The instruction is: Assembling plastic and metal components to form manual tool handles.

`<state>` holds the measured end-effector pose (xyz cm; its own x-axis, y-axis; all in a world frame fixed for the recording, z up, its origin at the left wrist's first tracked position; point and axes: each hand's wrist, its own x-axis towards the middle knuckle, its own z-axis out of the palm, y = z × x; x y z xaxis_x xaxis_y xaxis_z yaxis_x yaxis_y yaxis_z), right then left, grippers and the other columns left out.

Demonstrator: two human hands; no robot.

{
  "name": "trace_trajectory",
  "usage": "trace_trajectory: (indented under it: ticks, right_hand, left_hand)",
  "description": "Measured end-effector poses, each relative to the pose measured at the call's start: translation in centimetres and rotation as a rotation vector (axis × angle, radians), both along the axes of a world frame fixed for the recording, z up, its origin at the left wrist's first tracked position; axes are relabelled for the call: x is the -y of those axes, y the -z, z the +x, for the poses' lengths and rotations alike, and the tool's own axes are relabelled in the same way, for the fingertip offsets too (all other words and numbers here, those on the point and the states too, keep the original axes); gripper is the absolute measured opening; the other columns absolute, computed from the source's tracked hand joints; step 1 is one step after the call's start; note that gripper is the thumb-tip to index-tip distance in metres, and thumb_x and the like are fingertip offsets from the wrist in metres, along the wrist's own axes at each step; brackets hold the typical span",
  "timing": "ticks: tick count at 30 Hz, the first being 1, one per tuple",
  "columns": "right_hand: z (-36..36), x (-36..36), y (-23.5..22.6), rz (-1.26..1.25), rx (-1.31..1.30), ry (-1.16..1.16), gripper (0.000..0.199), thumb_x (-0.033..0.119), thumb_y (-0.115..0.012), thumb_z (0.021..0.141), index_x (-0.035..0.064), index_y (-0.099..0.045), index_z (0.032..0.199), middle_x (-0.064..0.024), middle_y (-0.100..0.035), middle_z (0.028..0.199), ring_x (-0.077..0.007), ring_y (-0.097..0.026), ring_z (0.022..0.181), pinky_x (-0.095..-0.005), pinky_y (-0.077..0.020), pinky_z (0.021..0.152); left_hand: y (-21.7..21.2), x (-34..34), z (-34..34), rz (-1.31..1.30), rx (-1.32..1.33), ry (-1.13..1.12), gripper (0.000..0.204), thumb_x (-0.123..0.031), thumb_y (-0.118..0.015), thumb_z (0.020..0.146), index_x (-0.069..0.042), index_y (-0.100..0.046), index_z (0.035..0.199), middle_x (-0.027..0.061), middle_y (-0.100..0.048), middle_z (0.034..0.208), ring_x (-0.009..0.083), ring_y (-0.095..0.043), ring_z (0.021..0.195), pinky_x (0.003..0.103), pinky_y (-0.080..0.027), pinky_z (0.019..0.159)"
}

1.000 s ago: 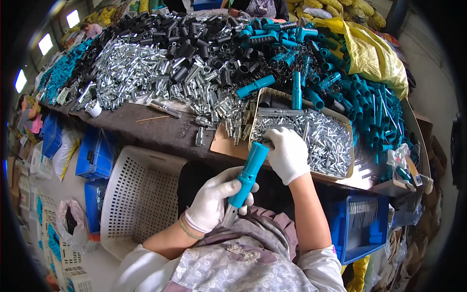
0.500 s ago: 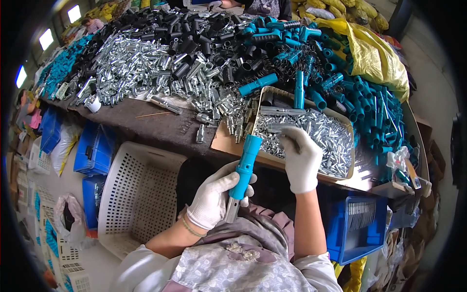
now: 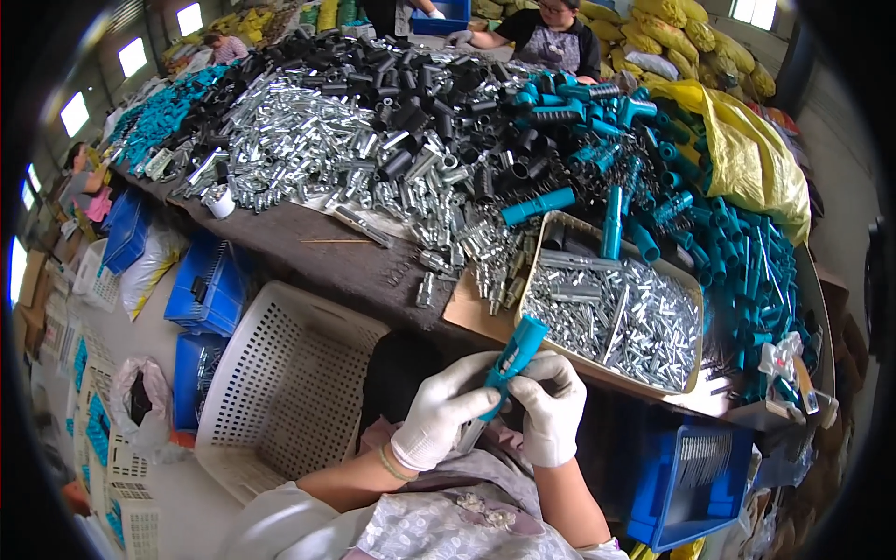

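the desk (image 3: 308, 247) carries heaped metal parts; at its 5 o'clock edge both gloved hands clench a teal plastic handle (image 3: 511, 359), left hand (image 3: 446, 418), right hand (image 3: 553, 411). likely light, stiff, smooth; hold mid-shaft.

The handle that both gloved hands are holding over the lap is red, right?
Not red: the handle is teal, as the head view shows. Both gloved hands do hold it over the lap, the left hand and the right hand.
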<state>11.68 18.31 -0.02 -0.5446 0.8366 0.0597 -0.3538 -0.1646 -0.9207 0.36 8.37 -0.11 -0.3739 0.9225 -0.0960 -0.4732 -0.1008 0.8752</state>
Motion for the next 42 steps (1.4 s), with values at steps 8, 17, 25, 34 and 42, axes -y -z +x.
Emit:
trace_trajectory:
  ticks: [8,17,25,34,42]
  right_hand:
    - [-2.3,-0.7,-1.6,0.023,0.208,-0.294,0.031,0.009,-0.077,0.081,0.0011,-0.059,0.105,-0.0054,-0.065,0.085,-0.0135,-0.063,0.073,-0.0284,-0.0532,0.065]
    - [-16.8,-9.5,-8.3,1.644,0.64,-0.563,0.028,0.032,-0.07,0.08,0.0064,-0.07,0.091,-0.0159,-0.067,0.085,-0.0363,-0.067,0.081,-0.0455,-0.0534,0.073]
    - [-35.1,-12.5,-6.5,2.045,1.089,-0.134,0.024,0.015,-0.057,0.085,0.0139,-0.071,0.104,-0.0085,-0.065,0.113,-0.0284,-0.057,0.11,-0.0413,-0.0441,0.088]
    - [-26.7,-11.1,-7.6,1.335,0.409,-0.033,0.039,0.021,-0.076,0.075,0.0037,-0.064,0.108,-0.0172,-0.064,0.105,-0.0393,-0.062,0.097,-0.0438,-0.0496,0.085]
    - [-4.7,-3.7,-3.4,-0.011,0.026,-0.236,0.05,0.015,-0.067,0.087,0.0011,-0.05,0.131,-0.0071,-0.059,0.117,-0.0175,-0.057,0.108,-0.0345,-0.0493,0.094]
  left_hand:
    - [0.1,2.0,-3.1,-0.044,-0.034,0.09,0.044,-0.003,-0.061,0.091,0.006,-0.053,0.133,0.0052,-0.064,0.092,0.0094,-0.059,0.077,0.024,-0.05,0.07]
    - [3.8,4.3,-7.4,0.358,0.594,-0.064,0.056,-0.035,-0.063,0.095,0.003,-0.044,0.132,0.0137,-0.061,0.108,0.0194,-0.06,0.082,0.031,-0.051,0.067]
    - [3.8,7.1,-8.5,0.187,0.621,-0.272,0.043,-0.037,-0.058,0.097,-0.002,-0.05,0.12,0.0117,-0.059,0.105,0.018,-0.055,0.08,0.03,-0.046,0.064]
    - [3.6,6.4,-8.9,0.184,0.561,-0.207,0.049,-0.036,-0.06,0.096,0.003,-0.049,0.124,0.0136,-0.061,0.105,0.0196,-0.061,0.082,0.031,-0.051,0.065]
    - [3.2,4.2,-7.6,0.065,0.36,0.083,0.057,-0.025,-0.063,0.095,0.009,-0.044,0.136,0.0174,-0.064,0.103,0.0206,-0.066,0.081,0.031,-0.057,0.066]
